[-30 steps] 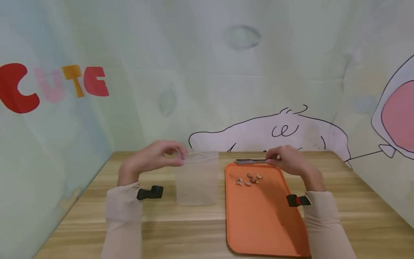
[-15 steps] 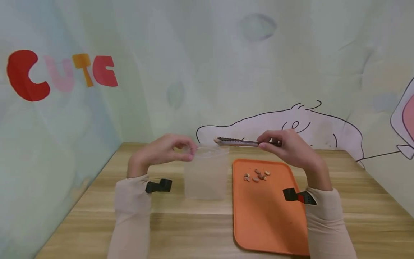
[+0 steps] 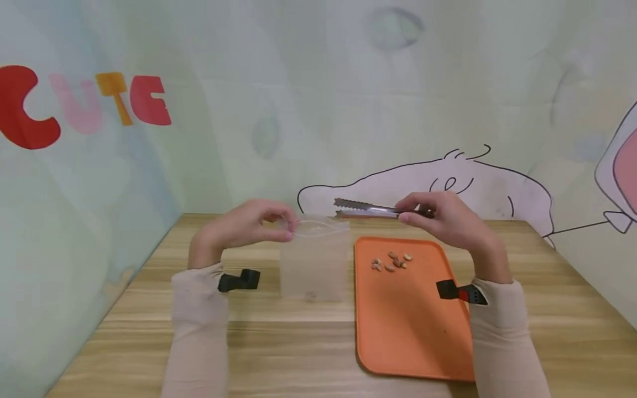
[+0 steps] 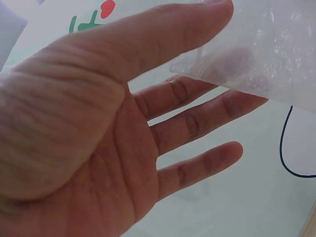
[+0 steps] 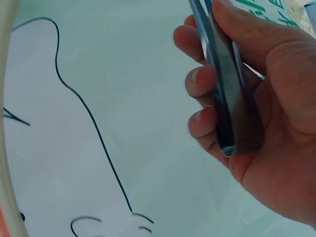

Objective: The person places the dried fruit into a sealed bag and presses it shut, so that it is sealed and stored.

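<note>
My left hand point(image 3: 251, 224) pinches the upper left corner of a translucent zip bag point(image 3: 314, 265), which stands upright with its mouth parted. In the left wrist view the thumb and a finger of the left hand point(image 4: 123, 128) grip the bag's plastic point(image 4: 276, 54). A small brownish nut point(image 3: 311, 297) shows through at the bottom of the bag. My right hand point(image 3: 443, 218) holds metal tongs point(image 3: 370, 210), their toothed tips spread apart and bare above the bag's right edge. The right wrist view shows fingers curled round the tongs' handle point(image 5: 229, 98).
An orange tray point(image 3: 403, 342) lies on the wooden table point(image 3: 278, 354) right of the bag. Several nuts point(image 3: 390, 262) are scattered near its far end. A printed curtain point(image 3: 239, 110) rises behind the table.
The tongs rose from over the tray to the bag's mouth with a nut in their tips, then parted. The nut is now at the bag's bottom. The left hand kept its pinch.
</note>
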`<move>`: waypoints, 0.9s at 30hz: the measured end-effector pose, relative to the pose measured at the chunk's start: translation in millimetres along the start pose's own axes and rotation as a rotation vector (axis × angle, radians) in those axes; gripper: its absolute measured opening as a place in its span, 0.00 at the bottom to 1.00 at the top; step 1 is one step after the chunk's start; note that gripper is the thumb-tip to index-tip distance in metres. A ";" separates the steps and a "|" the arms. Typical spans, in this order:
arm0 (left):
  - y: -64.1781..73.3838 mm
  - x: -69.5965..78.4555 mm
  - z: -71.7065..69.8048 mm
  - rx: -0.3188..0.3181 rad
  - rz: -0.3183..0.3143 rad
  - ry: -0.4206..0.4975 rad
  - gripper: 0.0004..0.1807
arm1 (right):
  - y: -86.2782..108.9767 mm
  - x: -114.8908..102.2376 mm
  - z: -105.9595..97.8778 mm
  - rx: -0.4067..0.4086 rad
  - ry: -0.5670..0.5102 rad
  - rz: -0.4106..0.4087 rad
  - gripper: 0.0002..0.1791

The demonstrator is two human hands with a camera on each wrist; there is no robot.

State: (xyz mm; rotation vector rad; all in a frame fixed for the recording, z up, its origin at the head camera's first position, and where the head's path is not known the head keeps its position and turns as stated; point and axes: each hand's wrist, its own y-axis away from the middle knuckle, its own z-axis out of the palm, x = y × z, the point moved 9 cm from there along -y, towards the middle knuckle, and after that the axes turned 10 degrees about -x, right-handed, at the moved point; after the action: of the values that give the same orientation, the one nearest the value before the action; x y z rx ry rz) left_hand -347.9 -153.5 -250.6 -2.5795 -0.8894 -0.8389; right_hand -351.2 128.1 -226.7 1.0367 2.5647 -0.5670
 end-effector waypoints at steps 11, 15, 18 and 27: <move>9.9 -2.8 -2.3 -0.003 -0.030 0.022 0.05 | 13.8 58.5 11.4 -0.135 -0.023 0.259 0.13; 10.7 -3.5 -1.1 -0.007 -0.044 0.042 0.05 | 15.2 85.8 29.3 -0.221 -0.046 0.326 0.11; 11.1 -3.7 0.3 -0.013 -0.050 0.043 0.05 | 17.1 99.4 40.4 -0.272 -0.029 0.321 0.06; 15.2 -0.5 1.4 -0.044 -0.054 0.003 0.04 | 17.1 105.2 51.3 -0.326 0.036 0.304 0.04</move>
State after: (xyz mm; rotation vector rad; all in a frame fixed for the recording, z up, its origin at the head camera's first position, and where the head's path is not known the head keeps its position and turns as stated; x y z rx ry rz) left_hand -338.0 -164.8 -253.2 -2.6011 -0.9539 -0.8868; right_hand -404.1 177.1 -320.4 1.2857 2.3558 -0.0494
